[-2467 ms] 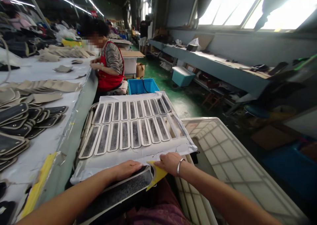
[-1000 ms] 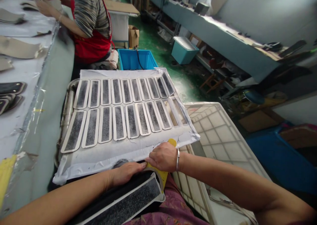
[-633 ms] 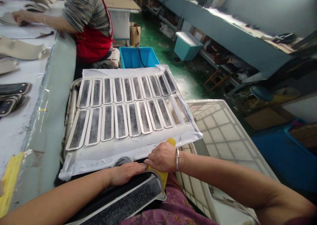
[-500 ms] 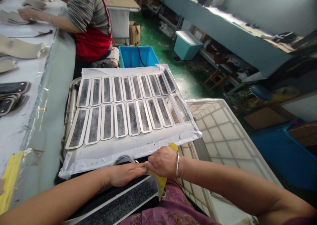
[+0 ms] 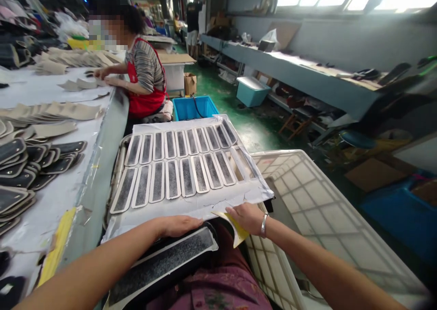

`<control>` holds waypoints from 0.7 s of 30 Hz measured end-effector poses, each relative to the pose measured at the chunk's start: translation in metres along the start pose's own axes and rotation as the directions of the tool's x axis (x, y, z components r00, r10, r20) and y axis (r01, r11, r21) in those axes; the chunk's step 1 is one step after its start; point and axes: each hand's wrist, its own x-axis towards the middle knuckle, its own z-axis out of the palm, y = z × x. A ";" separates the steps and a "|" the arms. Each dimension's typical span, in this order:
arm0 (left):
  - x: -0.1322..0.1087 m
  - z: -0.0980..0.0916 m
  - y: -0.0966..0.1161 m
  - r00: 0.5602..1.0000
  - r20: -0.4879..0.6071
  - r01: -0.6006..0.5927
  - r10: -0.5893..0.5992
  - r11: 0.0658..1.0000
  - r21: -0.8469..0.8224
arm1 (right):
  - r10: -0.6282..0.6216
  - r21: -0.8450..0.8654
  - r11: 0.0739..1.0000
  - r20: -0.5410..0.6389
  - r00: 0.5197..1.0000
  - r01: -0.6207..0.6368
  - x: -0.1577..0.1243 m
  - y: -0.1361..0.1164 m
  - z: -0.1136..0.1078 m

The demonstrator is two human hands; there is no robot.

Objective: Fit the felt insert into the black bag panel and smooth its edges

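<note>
On my lap lies a dark item with a long grey speckled panel (image 5: 167, 261) framed by a pale border. My left hand (image 5: 180, 226) rests along its far edge, fingers stretched out and fairly flat. A curled strip, yellow on one side and whitish on the other (image 5: 240, 232), is pinched in my right hand (image 5: 247, 216), just right of the panel's end. Beyond both hands, a white-covered board (image 5: 198, 204) carries two rows of pale-bordered dark pieces (image 5: 173, 179). The underside of my left hand is hidden.
A white plastic crate (image 5: 302, 157) stands at my right. To the left, a table (image 5: 92, 157) holds stacked dark pieces (image 5: 30, 164) and beige pieces (image 5: 51, 112). A co-worker in a red apron (image 5: 145, 103) sits beyond, near a blue bin (image 5: 196, 106).
My right hand has moved right, away from my left hand, with the yellow strip now clear of the panel's end. My left hand stays at the edge. The view has tilted up.
</note>
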 end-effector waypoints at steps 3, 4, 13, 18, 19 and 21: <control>0.007 0.005 0.005 0.994 0.066 -0.087 0.088 0.996 -0.021 | 0.003 0.024 1.000 -0.042 0.999 -0.002 -0.014 -0.007 0.016; 0.009 0.006 0.008 0.992 0.073 -0.103 0.105 0.994 -0.026 | 0.006 0.027 1.000 -0.060 0.998 -0.005 -0.017 -0.011 0.021; -0.018 0.033 0.028 0.986 -0.157 0.079 -0.053 0.984 0.162 | -0.011 0.015 1.000 -0.176 0.984 0.014 -0.027 -0.044 0.041; -0.013 0.070 0.039 0.909 -0.416 0.201 -0.005 0.880 0.429 | -0.033 -0.002 0.999 -0.191 0.981 0.033 -0.024 -0.049 0.040; -0.009 0.077 0.040 0.895 -0.445 0.223 0.011 0.855 0.469 | -0.037 -0.004 0.999 -0.192 0.981 0.037 -0.023 -0.049 0.040; -0.003 0.086 0.039 0.872 -0.488 0.253 0.042 0.815 0.521 | -0.044 -0.004 0.999 -0.196 0.980 0.044 -0.023 -0.050 0.040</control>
